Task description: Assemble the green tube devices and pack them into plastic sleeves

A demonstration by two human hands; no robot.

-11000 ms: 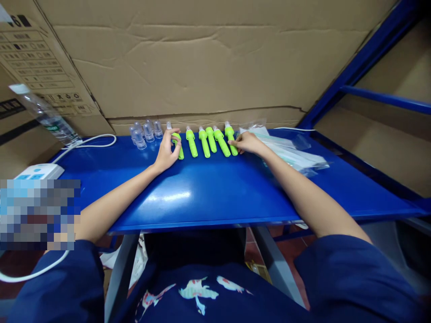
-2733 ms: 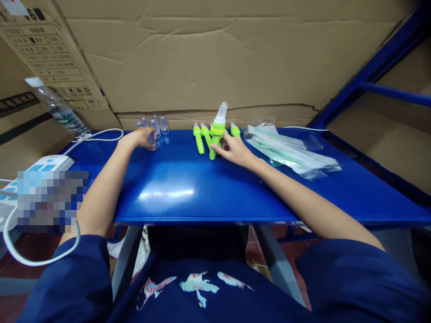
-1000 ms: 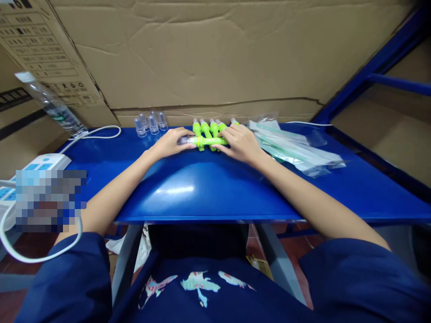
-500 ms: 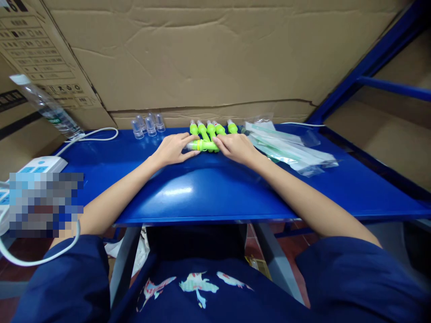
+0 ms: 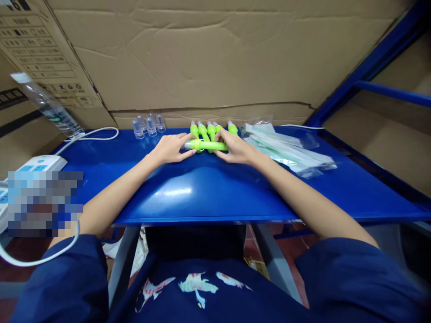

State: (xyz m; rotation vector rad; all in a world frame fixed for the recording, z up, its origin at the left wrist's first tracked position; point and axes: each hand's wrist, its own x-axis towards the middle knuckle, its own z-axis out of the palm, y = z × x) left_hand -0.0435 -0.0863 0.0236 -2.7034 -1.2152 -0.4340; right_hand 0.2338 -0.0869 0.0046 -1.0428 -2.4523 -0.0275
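A lime-green tube-shaped piece with a yellow ring and a clear cap lies crosswise between my two hands, low over the table. My left hand is closed around its clear-capped end, thumb in front and fingers behind. Around the green right end, my right hand is closed with thumb and fingers pinching it. Just behind are several similar green pieces with clear tips, lying side by side; my hands and the held piece hide part of them.
Several clear plastic caps stand at the back left. Clear bags with white and green contents lie right. A water bottle, white cable and power strip are left. Cardboard walls the blue table's back.
My right hand has slid a little to the right along the green piece, and more of its shaft shows. The left hand has shifted slightly left, still on the clear end.
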